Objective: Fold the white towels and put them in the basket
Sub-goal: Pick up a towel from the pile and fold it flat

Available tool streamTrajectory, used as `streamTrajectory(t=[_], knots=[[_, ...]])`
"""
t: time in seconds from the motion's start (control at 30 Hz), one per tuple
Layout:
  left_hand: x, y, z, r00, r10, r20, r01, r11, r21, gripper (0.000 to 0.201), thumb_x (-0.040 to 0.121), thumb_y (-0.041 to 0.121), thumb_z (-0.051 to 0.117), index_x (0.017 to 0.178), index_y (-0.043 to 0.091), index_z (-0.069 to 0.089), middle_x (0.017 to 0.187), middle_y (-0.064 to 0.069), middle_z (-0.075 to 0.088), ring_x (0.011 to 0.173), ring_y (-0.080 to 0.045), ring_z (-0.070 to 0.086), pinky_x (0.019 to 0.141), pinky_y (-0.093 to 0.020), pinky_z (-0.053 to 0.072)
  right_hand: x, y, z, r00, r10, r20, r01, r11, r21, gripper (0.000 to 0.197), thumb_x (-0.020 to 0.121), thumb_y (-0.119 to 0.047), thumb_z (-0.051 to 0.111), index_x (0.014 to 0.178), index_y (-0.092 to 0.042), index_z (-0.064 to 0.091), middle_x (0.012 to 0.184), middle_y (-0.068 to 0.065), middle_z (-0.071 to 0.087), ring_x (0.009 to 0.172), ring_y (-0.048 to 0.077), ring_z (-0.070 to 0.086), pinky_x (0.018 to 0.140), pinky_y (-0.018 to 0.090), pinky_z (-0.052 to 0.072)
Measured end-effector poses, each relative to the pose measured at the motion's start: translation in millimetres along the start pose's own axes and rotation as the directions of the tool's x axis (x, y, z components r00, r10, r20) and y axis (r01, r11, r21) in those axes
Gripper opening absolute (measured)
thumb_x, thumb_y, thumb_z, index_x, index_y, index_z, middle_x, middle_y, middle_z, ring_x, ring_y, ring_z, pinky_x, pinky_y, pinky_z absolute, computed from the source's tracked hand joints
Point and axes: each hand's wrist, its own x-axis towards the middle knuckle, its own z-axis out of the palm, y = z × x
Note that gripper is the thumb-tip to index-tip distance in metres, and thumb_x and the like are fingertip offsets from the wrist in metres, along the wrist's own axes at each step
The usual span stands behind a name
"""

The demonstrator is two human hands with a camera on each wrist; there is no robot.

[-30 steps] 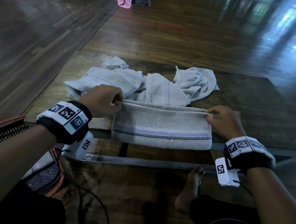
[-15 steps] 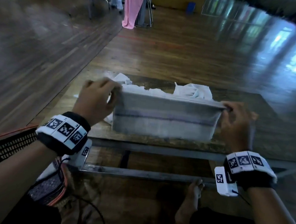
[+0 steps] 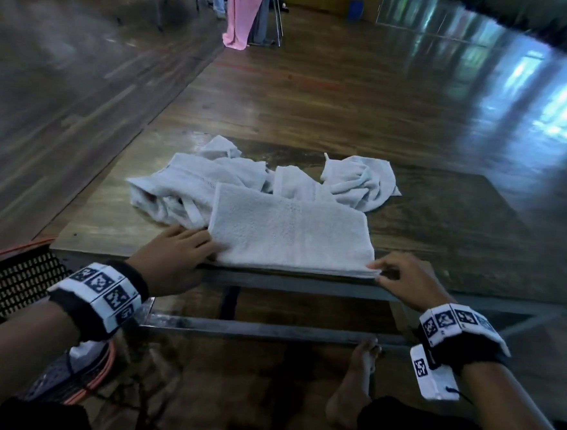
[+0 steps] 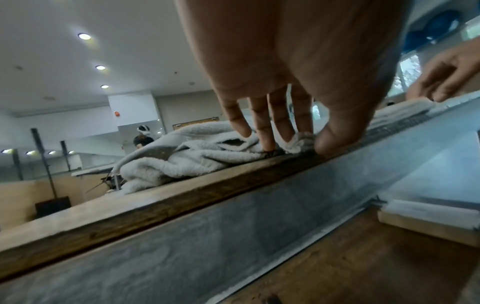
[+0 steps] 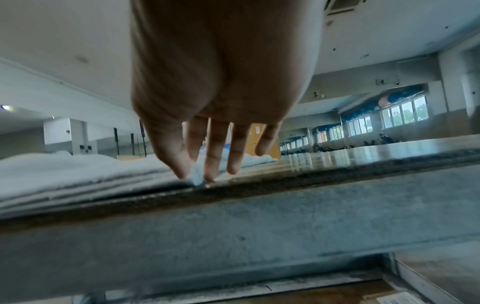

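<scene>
Resting flat along the near edge of a low wooden table (image 3: pixel 475 228), a folded white towel (image 3: pixel 291 232) lies in a neat rectangle with its layered edges toward the person. The left hand (image 3: pixel 175 257) sits at the towel's near left corner, palm down, wrist just off the table edge. In the left wrist view its fingers (image 4: pixel 265 131) point down onto the cloth and the thumb meets the corner of the towel, so it seems to pinch that corner lightly, though the blur leaves this uncertain. The right hand (image 3: pixel 408 280) is at the near right corner, fingers spread and slightly bent. In the right wrist view its thumb and forefinger tips (image 5: pixel 182 164) close on the corner of the stacked layers, while the other fingers hang loose above the table. Both forearms reach forward from the near side, each with a marked band on the wrist. Beyond the folded towel, a heap of crumpled white towels (image 3: pixel 190 188) spreads across the middle of the table. A dark mesh basket (image 3: pixel 12 280) stands on the floor at the near left, beside the left forearm.
</scene>
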Motion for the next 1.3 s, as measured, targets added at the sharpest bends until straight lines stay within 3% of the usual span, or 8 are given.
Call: streamTrajectory(t=[0.07, 0.2, 0.43, 0.57, 0.67, 0.83, 1.0, 1.3], knots=[[-2.9, -4.6, 1.8, 1.000, -0.021, -0.021, 0.020, 0.999, -0.027, 0.038, 0.071, 0.041, 0.062, 0.099, 0.015, 0.066, 0.096, -0.005, 0.069, 0.083, -0.024, 0.068, 0.073, -0.036, 0.053, 1.0, -0.4, -2.1, 1.000, 0.008, 0.017, -0.007, 0.999, -0.051, 0.023, 0.081, -0.026, 0.068, 0.104, -0.031, 0.068, 0.105, -0.007, 0.064, 0.104, 0.013, 0.054, 0.095, 0.043, 0.043], [-1.6, -3.7, 6.4, 0.998, -0.053, -0.041, 0.053, 0.999, -0.012, 0.029, 0.071, 0.030, 0.077, 0.093, 0.014, 0.066, 0.095, -0.005, 0.068, 0.084, -0.025, 0.068, 0.073, -0.037, 0.051, 3.0, -3.9, -0.6, 0.999, -0.013, -0.047, 0.009, 0.996, -0.085, 0.016, 0.082, -0.022, 0.067, 0.097, -0.027, 0.071, 0.104, -0.004, 0.066, 0.106, 0.015, 0.055, 0.096, 0.044, 0.042], [9.3, -6.2, -3.2, 0.994, -0.108, -0.011, 0.107, 0.994, -0.029, 0.010, 0.082, 0.028, 0.057, 0.075, 0.022, 0.062, 0.078, 0.005, 0.064, 0.074, -0.020, 0.062, 0.074, -0.034, 0.039, 1.8, -6.2, -11.6, 1.000, 0.023, -0.004, -0.024, 0.997, -0.068, 0.012, 0.082, -0.022, 0.066, 0.087, -0.030, 0.073, 0.094, -0.007, 0.067, 0.083, 0.007, 0.059, 0.084, 0.038, 0.051], [27.8, 5.4, -5.6, 0.940, -0.320, -0.123, 0.283, 0.926, -0.249, 0.015, 0.083, 0.034, 0.057, 0.090, 0.022, 0.060, 0.088, 0.003, 0.059, 0.089, -0.021, 0.056, 0.084, -0.037, 0.033, 18.1, -32.1, -15.2, 0.964, 0.062, -0.257, -0.069, 0.997, -0.019, 0.021, 0.080, -0.016, 0.056, 0.068, -0.026, 0.069, 0.078, -0.010, 0.064, 0.070, 0.010, 0.058, 0.086, 0.040, 0.048], [52.8, 23.1, -3.0, 0.906, -0.408, -0.111, 0.338, 0.857, -0.390, 0.031, 0.088, 0.036, 0.050, 0.114, 0.021, 0.056, 0.110, -0.001, 0.057, 0.107, -0.022, 0.051, 0.092, -0.039, 0.031, 46.0, -71.4, -2.9, 0.928, 0.015, -0.372, -0.008, 1.000, 0.020, 0.017, 0.083, -0.018, 0.053, 0.078, -0.023, 0.069, 0.089, -0.005, 0.070, 0.084, 0.017, 0.062, 0.084, 0.035, 0.042], [83.6, 28.7, 23.7, 0.943, -0.332, 0.000, 0.326, 0.928, -0.178, 0.050, 0.096, 0.041, 0.031, 0.142, 0.024, 0.031, 0.154, 0.000, 0.026, 0.143, -0.018, 0.019, 0.112, -0.047, 0.009, 85.7, -134.0, 39.7, 0.923, -0.054, -0.381, 0.068, 0.997, 0.024, 0.032, 0.086, -0.018, 0.048, 0.116, -0.023, 0.059, 0.121, -0.001, 0.061, 0.115, 0.020, 0.051, 0.100, 0.040, 0.033], [82.4, 17.5, 53.4, 0.900, -0.435, 0.013, 0.435, 0.897, -0.080, 0.055, 0.097, 0.043, 0.015, 0.148, 0.025, 0.016, 0.159, 0.005, 0.007, 0.146, -0.012, 0.002, 0.113, -0.053, -0.004, 96.6, -156.5, 85.2, 0.979, -0.139, -0.152, 0.110, 0.976, -0.185, 0.052, 0.096, -0.033, 0.034, 0.145, -0.020, 0.026, 0.155, 0.002, 0.025, 0.143, 0.021, 0.019, 0.115, 0.045, 0.018], [84.5, 2.4, 62.9, 0.893, -0.450, -0.007, 0.449, 0.892, -0.046, 0.057, 0.095, 0.046, 0.009, 0.149, 0.029, 0.006, 0.159, 0.008, -0.004, 0.146, -0.012, -0.009, 0.105, -0.048, -0.025, 63.6, -91.4, 84.6, 0.994, -0.103, -0.036, 0.086, 0.943, -0.322, 0.053, 0.098, -0.041, 0.014, 0.149, -0.033, 0.000, 0.160, 0.000, -0.003, 0.147, 0.019, -0.003, 0.116, 0.049, 0.002]])
